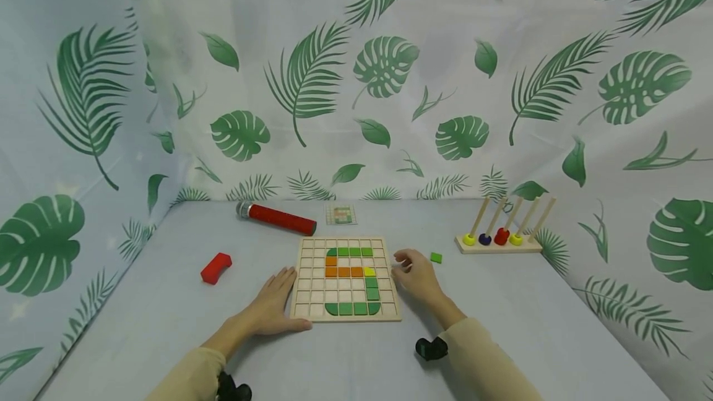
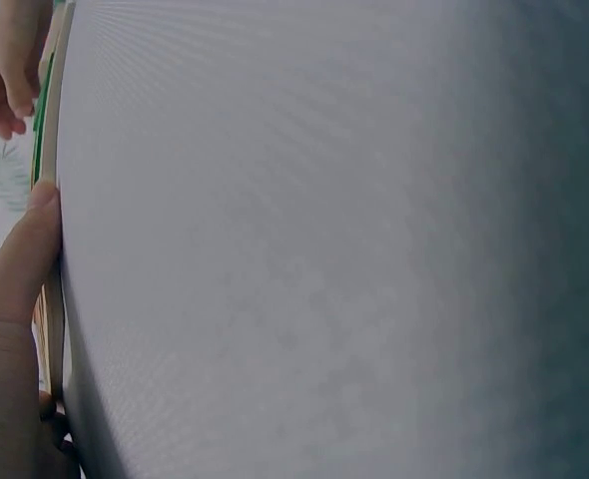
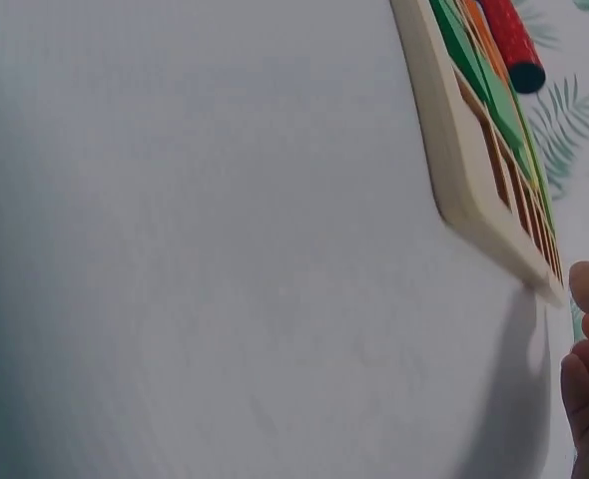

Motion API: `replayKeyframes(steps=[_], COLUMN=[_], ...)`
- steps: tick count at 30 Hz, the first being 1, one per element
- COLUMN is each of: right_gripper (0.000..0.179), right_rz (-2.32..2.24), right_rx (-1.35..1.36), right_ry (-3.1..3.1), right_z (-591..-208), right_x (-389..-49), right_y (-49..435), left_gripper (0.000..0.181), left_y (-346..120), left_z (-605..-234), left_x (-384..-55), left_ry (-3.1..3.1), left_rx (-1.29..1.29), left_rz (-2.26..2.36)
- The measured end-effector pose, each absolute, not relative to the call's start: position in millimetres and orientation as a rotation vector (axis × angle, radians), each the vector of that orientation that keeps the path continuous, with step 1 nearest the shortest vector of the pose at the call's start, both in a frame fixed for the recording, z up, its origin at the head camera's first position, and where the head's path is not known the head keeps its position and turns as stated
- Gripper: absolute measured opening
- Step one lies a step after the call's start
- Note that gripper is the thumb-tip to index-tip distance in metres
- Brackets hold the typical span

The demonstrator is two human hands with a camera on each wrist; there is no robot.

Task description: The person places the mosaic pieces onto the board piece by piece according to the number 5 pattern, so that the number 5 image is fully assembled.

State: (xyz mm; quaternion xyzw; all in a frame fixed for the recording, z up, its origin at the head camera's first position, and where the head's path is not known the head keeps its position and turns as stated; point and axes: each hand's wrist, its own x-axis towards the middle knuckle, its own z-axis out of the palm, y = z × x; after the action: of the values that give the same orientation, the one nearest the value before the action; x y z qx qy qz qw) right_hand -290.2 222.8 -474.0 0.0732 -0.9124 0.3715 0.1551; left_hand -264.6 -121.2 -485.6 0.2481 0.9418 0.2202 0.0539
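Observation:
A square wooden grid board [image 1: 306, 294] lies flat on the table between both hands. Green tiles [image 1: 353, 309], orange tiles [image 1: 343, 271] and one yellow tile [image 1: 369, 271] sit in its cells, forming a shape like a 5. My left hand [image 1: 267, 309] rests along the board's left side, fingers extended and thumb at the near corner; in the left wrist view the thumb [image 2: 20, 261] presses the board's edge. Beside the right edge is my right hand [image 1: 418, 278], its fingers loosely bent with nothing visible in them. A loose green tile [image 1: 436, 258] lies just beyond it.
Behind the board are a red microphone-like cylinder [image 1: 281, 218] and a small pattern card [image 1: 341, 214]. A red arched block [image 1: 216, 268] lies at left. At back right stands a wooden peg rack [image 1: 498, 249] with coloured beads. Leaf-printed cloth walls enclose the table.

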Motion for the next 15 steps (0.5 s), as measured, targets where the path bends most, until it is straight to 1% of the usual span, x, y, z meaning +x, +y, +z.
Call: replayKeyframes(steps=[10,15], right_gripper=[0.036,0.045], right_rz=[0.898,0.923], right_rx=[0.108,0.021], right_ry=[-2.609,-2.653], right_z=[-474,-472], right_x=[-300,-303], right_y=[274,290], left_gripper=[0.115,0.117], left_y=[-117,-121], left_z=[-485,-485], left_x=[-263,-263], left_ry=[2.858,2.866], left_rx=[0.784,0.756], left_rz=[0.682,0.681])
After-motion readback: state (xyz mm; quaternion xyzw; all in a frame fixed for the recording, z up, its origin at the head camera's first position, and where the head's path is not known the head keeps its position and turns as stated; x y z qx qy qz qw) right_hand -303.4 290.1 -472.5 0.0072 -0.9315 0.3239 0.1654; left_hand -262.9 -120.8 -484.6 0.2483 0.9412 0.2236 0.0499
